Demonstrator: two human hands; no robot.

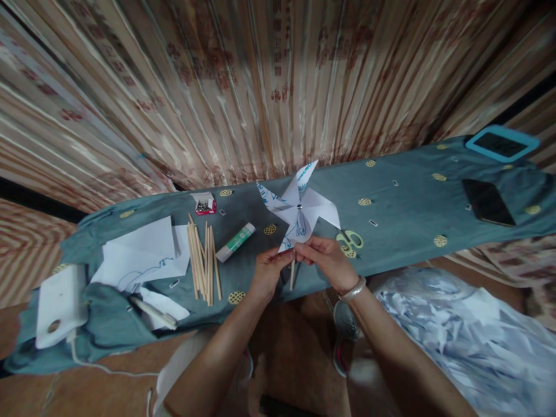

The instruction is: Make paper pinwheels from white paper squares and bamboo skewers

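A white paper pinwheel with blue print is held up over the table, a shiny pin head at its centre. Its thin wooden stick points down below my fingers. The fingers of my left hand are closed around the lower part of the pinwheel, near the stick. My right hand, with a silver bangle at the wrist, pinches the lowest paper blade beside it. Just right of the right hand lie yellow-green scissors, partly hidden. A glue stick rests left of the pinwheel.
Several wooden sticks, white paper sheets, a small box of pins and a white power device lie leftward. A phone and blue-framed tablet lie right. A bag of paper scraps stands in front.
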